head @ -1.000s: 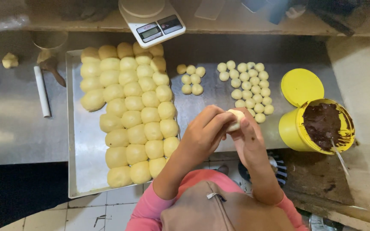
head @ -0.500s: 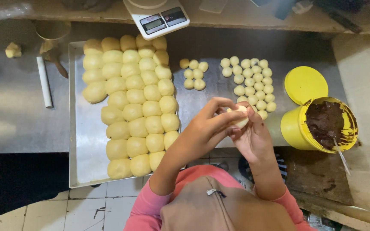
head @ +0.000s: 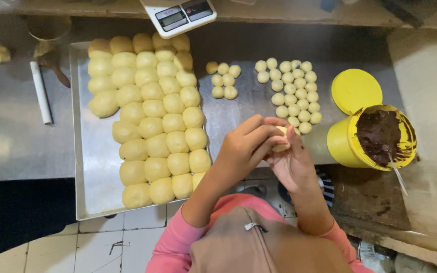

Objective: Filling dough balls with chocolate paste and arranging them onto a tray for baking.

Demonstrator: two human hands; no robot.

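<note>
Both of my hands are closed around one pale dough ball (head: 281, 139) above the steel table's front edge. My left hand (head: 246, 146) pinches it from the left with its fingers on top, and my right hand (head: 293, 161) cups it from below. To the left lies a metal tray (head: 93, 167) filled with several rows of shaped dough balls (head: 153, 111). Two groups of small dough balls (head: 292, 93) lie on the table behind my hands. A yellow tub of dark chocolate filling (head: 380, 135) with a spoon (head: 396, 174) in it stands at the right.
The tub's yellow lid (head: 356, 91) lies behind it. A white digital scale (head: 178, 15) stands at the back. A white rolling stick (head: 41, 92), a lump of dough (head: 0, 53) and a round cup (head: 49, 28) lie at the far left. Tiled floor shows below the table.
My hands have kept working the same dough ball, with the left fingers shifting over its top. The view has shifted slightly; the tray and tub stay in place.
</note>
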